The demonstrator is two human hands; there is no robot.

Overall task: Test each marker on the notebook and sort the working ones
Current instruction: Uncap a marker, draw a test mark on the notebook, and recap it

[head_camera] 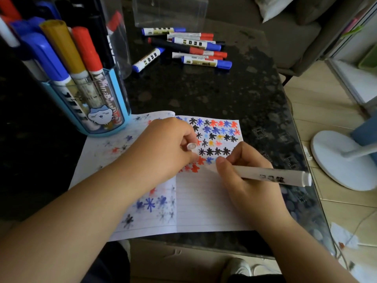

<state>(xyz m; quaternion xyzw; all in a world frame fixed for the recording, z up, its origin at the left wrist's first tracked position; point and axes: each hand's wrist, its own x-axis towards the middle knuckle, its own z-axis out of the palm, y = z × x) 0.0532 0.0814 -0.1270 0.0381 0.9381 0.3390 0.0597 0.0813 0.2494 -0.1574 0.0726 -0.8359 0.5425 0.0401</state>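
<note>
Right hand: the right hand (pixel 242 176) grips a white marker (pixel 269 176), tip hidden behind the fingers, over the notebook (pixel 204 201)
Left hand: the left hand (pixel 163 148) pinches the marker's cap (pixel 191 147) just above the page
Notebook: lies open near the front edge of the dark table (pixel 204 94), its right page covered in black, blue, red and yellow stars above bare lines
Table edges: bare tabletop lies between the notebook and the right edge
Holder: a blue pen holder (pixel 98 111) touching the notebook's far left corner stands packed with upright markers
Loose pile: capped markers (pixel 187 48) lie well beyond the notebook, beside a clear box (pixel 169 11)
</note>
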